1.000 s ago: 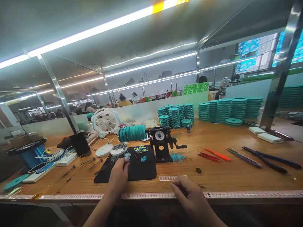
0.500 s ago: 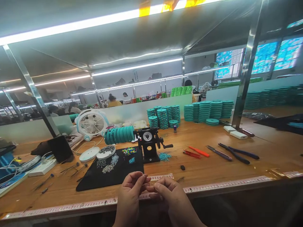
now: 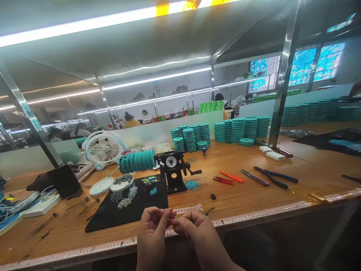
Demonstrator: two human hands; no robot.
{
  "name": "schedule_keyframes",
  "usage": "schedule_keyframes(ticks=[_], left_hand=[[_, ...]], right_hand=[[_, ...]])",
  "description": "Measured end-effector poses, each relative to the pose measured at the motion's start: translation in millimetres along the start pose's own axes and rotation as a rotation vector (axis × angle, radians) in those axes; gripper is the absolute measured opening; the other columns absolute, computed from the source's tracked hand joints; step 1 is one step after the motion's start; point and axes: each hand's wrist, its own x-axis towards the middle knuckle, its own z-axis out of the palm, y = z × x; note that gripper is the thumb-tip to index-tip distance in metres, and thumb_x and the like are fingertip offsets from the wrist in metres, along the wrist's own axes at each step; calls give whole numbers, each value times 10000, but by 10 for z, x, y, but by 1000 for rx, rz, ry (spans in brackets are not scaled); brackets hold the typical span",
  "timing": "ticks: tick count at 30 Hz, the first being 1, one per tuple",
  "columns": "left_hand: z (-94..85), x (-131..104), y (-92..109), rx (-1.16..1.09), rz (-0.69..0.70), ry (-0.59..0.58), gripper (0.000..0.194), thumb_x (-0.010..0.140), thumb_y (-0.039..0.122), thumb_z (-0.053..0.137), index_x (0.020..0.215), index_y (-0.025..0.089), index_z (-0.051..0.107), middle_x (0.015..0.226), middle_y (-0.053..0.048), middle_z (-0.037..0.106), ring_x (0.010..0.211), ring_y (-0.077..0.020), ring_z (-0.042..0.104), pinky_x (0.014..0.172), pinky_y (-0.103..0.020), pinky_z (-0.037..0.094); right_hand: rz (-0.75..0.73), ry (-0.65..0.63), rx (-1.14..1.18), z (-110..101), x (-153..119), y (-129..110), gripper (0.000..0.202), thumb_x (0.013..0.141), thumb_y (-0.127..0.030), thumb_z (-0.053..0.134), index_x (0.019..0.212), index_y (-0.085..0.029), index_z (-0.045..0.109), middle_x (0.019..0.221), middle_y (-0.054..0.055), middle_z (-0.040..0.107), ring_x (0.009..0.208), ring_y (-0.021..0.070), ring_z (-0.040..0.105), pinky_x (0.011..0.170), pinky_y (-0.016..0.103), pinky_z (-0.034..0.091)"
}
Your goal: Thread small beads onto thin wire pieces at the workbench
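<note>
My left hand (image 3: 152,235) and my right hand (image 3: 197,235) meet just above the front edge of the wooden bench (image 3: 254,195). Their fingertips pinch together on something too small to identify. Just beyond them lies a black mat (image 3: 113,220) with piles of small metal parts (image 3: 124,201) and coloured beads (image 3: 149,180). A black hand-crank winder with a dial (image 3: 172,171) stands behind the mat, and a row of teal spools (image 3: 137,161) sits on its shaft.
Red-handled tools (image 3: 229,176) and dark pliers (image 3: 270,177) lie to the right. Stacks of teal spools (image 3: 239,130) line the back, and a small white fan (image 3: 101,148) stands at the left. A measuring tape (image 3: 254,216) runs along the bench edge. Other people sit at far benches.
My left hand came back from the black mat and joined my right hand at the bench edge, fingertips now pinched together. The view has swung to the right.
</note>
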Motion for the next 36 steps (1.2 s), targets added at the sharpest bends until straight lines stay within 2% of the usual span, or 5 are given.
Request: schedule_keyframes(ticks=[4,10,13,20,36], left_hand=[[3,-72,-75,121,205,42,272,656,319,757,727,200,523,736,-45,721,756,-209,691,675,-286,576],[-46,-89,-188,152,259,10,220,698,292,726,761,206,534,783,-51,709,786,-212,686,707,-301,571],[-20,-88,-114,124,208,14,237,689,276,740,750,207,521,768,-46,709,790,-213,684,723,-307,565],[40,-37,70,-89,-48,6,363,641,282,787,778,198,461,724,-26,714,730,-198,692,686,-301,569],[28,25,5,-138,-116,46,420,595,271,819,791,191,456,751,-31,712,733,-219,700,663,-325,587]], right_hand=[[-61,-2,-93,0,-17,-7,223,721,-317,674,616,-147,575,626,12,604,638,142,509,646,272,409],[-46,-6,-130,13,-32,-17,237,726,-346,670,639,-140,588,634,22,605,638,152,505,633,276,401],[-70,12,-169,19,-41,-27,266,724,-371,663,606,-154,563,628,23,594,646,164,510,644,287,410],[-188,58,-396,-11,-53,10,306,762,-437,600,622,-167,563,675,61,606,701,224,551,675,330,423],[-259,80,-552,-50,-30,94,250,799,-358,553,629,-174,556,672,51,620,664,200,565,629,294,423]])
